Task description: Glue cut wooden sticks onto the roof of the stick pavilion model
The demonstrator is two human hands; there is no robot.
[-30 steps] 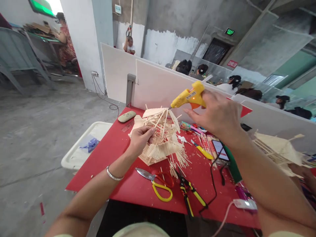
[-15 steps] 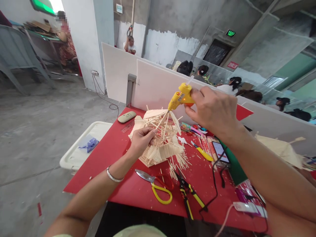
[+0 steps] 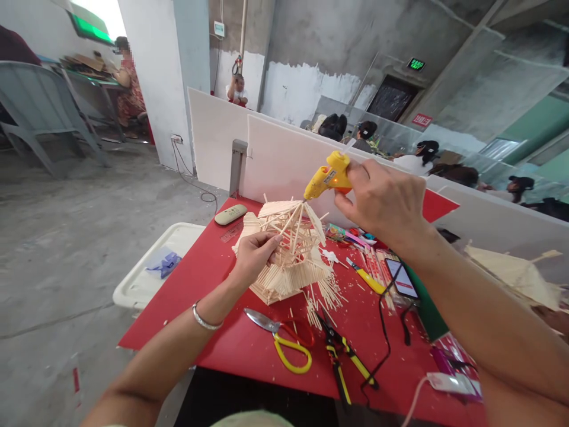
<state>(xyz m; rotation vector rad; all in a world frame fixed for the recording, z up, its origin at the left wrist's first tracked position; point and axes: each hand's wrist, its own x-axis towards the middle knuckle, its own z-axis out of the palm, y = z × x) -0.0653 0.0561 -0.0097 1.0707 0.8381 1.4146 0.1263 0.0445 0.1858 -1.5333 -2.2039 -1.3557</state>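
A pavilion-like model built of thin wooden sticks [image 3: 284, 279] stands on the red tabletop [image 3: 186, 314], its roof frame partly covered. My left hand [image 3: 254, 256] is at the roof's near side, thumb and fingers pinched on a thin wooden stick [image 3: 290, 223] that slants up to the peak. My right hand [image 3: 386, 193] is wrapped round a yellow hot glue gun [image 3: 328, 175] with a lit orange light. The gun's nozzle points down at the peak, where the stick ends meet; whether it touches them I cannot tell. Loose sticks [image 3: 326, 296] lie beside the model.
Scissors [image 3: 291, 354] and yellow-black cutters [image 3: 338, 356] lie in front. A yellow utility knife [image 3: 371, 280], a phone [image 3: 402, 279] and a black cord lie to the right. An oblong case [image 3: 230, 214] sits back left. A white partition [image 3: 284, 148] stands behind; people sit beyond it.
The whole view has shifted slightly, with the scene a little lower in the picture. Both hands keep their places at the roof peak, and the glue gun's nozzle is still there.
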